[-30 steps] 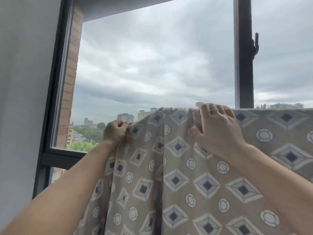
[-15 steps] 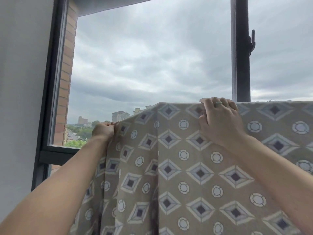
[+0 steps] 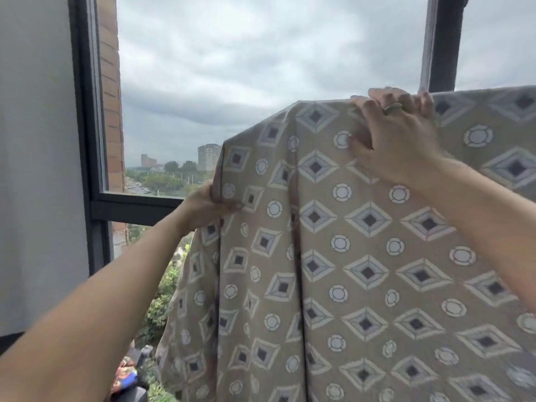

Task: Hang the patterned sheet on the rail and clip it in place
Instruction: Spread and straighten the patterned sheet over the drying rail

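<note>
The patterned sheet (image 3: 348,256), beige with diamonds and circles, hangs draped in front of the window and fills the lower right of the view. Its top fold runs level at the upper right; the rail beneath it is hidden. My right hand (image 3: 397,140), with a ring on one finger, grips the sheet's top edge, fingers curled over the fold. My left hand (image 3: 208,206) pinches the sheet's left edge lower down, where the cloth slopes away from the top. No clip is in view.
A dark window frame (image 3: 87,126) stands at the left beside a grey wall (image 3: 37,155). A vertical window post (image 3: 441,42) rises behind the sheet at the upper right. Some colourful cloth (image 3: 124,375) lies low at the bottom, left of the sheet.
My left hand has slid down along the sheet's left edge. The view has swung left, so the sheet and my right hand now sit further right in the frame.
</note>
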